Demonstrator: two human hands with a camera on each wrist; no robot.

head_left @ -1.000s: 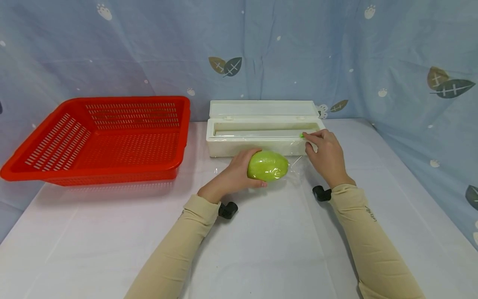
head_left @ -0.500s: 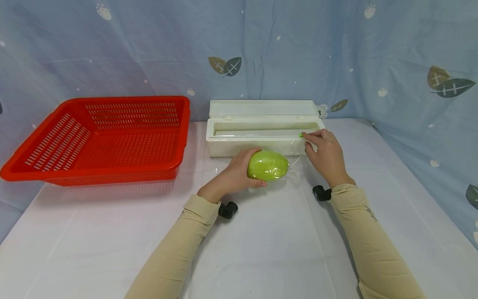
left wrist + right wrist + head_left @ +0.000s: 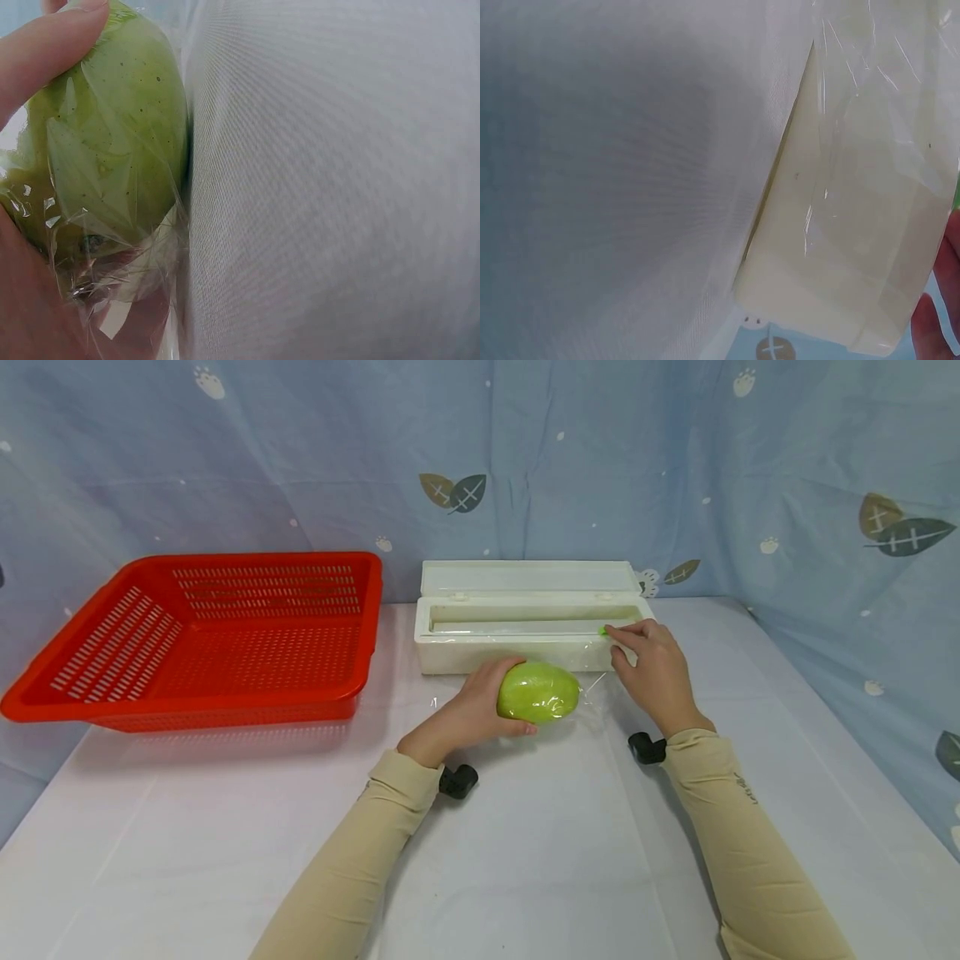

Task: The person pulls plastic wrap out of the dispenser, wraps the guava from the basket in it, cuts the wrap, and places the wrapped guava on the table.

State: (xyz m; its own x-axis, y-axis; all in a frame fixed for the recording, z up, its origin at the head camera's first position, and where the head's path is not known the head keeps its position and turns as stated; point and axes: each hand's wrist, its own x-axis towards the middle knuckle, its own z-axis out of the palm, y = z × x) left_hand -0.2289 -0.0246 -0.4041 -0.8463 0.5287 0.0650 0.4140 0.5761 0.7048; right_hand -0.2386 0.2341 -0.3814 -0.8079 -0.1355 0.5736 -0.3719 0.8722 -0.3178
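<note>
Fruit, green and oval, smooth-skinned with small dark specks (image 3: 537, 691), lies near the middle of the desk (image 3: 525, 860), just in front of a long white box (image 3: 487, 656). Clear film (image 3: 105, 150) sits over its skin, glossy, creased and bunched toward one end in the left wrist view. Whether the fruit bears fully on the desk: cannot tell.

Hands, two, bare. Left hand (image 3: 480, 703) curled round the near-left end of the fruit, fingers over the far side, thumb along the near side; firm hold through the film. Right hand (image 3: 656, 668) at the box's right end: forefinger reaching out to a small green slider (image 3: 603, 631) on the front upper edge, tip touching it; thumb apart and lower, near the front wall. Remaining fingers mostly hidden. No grip closed round anything seen here.

Box: long side facing the person, lid (image 3: 528, 578) tipped back on its hinges, long slot exposed on top. Right wrist view shows clear film over the front wall too, with fine streaks and folds.

Red basket (image 3: 202, 703), slotted walls, well to the left of the box. Backdrop cloth (image 3: 337, 443), blue with leaf and paw prints, behind all. Tan sleeves (image 3: 352, 852) on both arms.
</note>
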